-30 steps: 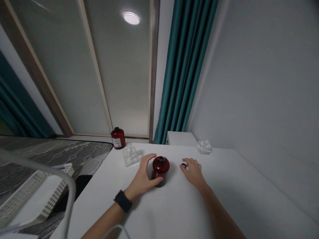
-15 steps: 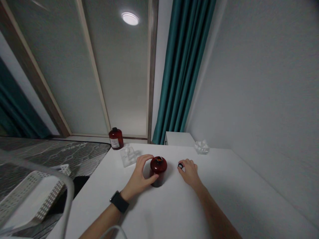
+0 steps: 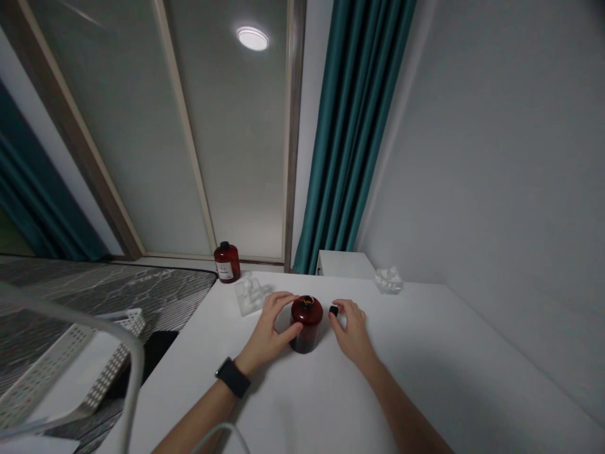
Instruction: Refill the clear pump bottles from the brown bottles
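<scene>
A dark red jar (image 3: 306, 323) stands open-topped on the white table (image 3: 425, 378). My left hand (image 3: 267, 334) curls round its left side, thumb against the front. My right hand (image 3: 350, 331) is just right of the jar, with a small black cap (image 3: 333, 310) pinched in its fingertips and lifted close to the jar's rim. A black watch (image 3: 232, 377) sits on my left wrist.
A second dark red bottle (image 3: 226, 262) with a black cap and white label stands at the table's far left corner. A clear plastic piece (image 3: 249, 294) lies near it, a crumpled clear wrapper (image 3: 388, 280) at the far right. A white perforated basket (image 3: 70, 366) is at left, teal curtains (image 3: 350, 139) behind.
My right hand has picked the black cap up off the table and carried it left toward the jar. My left hand stays on the jar.
</scene>
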Demonstrator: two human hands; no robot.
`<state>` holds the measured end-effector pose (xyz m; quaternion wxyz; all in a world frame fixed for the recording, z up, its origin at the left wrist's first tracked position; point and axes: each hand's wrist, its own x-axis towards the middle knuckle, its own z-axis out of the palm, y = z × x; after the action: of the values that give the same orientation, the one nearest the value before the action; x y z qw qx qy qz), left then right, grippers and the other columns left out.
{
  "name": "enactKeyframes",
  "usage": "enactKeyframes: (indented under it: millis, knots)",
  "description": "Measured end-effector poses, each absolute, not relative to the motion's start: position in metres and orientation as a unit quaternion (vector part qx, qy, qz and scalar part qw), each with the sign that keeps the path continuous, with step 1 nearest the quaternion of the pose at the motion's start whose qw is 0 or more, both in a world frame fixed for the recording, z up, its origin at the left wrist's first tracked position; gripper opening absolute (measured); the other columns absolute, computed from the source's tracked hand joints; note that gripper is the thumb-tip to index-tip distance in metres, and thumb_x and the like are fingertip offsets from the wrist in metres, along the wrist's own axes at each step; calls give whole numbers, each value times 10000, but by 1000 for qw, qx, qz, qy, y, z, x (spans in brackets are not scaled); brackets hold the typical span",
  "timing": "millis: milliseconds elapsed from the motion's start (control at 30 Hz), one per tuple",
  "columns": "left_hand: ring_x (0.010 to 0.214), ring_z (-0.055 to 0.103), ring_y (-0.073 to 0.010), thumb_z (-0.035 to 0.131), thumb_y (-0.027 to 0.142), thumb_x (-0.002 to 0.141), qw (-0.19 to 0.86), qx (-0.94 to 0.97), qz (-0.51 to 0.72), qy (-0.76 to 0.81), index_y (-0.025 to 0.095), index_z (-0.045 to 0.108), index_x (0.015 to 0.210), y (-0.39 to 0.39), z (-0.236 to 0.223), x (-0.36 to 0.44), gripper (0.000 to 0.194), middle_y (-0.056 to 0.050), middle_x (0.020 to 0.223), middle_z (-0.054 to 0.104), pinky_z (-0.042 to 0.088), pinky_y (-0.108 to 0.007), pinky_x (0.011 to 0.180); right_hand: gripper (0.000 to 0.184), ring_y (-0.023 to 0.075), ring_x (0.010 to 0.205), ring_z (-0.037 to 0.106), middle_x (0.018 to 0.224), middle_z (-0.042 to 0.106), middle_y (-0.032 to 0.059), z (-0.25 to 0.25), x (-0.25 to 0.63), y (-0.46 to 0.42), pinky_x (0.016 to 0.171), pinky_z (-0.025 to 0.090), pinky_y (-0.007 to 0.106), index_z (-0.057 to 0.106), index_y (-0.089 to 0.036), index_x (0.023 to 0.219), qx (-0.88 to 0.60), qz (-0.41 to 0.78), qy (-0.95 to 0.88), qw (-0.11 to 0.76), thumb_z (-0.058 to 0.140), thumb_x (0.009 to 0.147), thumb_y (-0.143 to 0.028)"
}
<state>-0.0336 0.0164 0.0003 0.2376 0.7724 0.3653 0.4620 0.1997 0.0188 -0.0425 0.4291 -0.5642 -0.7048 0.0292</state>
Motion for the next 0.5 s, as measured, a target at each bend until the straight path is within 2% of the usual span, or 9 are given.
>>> enactKeyframes:
  millis: [233,500]
  knots:
    - [1258,464,-290,598,295,901,241,774,452,372,245,555,1317,16,1,-35,421,-109,1292,514,357,-493,1116,190,251,953,586,972,641,58,-33,192,11,846,391,390,617,-236,1049,-535,33,-709,459,523,884,-228]
    - [1241,469,-289,539,288,939,192,791,455,361,241,503,1366,19,-5,-38,431,-115,1300,511,375,-503,1084,136,254,908,589,901,647,49,-32,184,8,862,371,408,630,-226,960,-513,130,-673,517,557,846,-236]
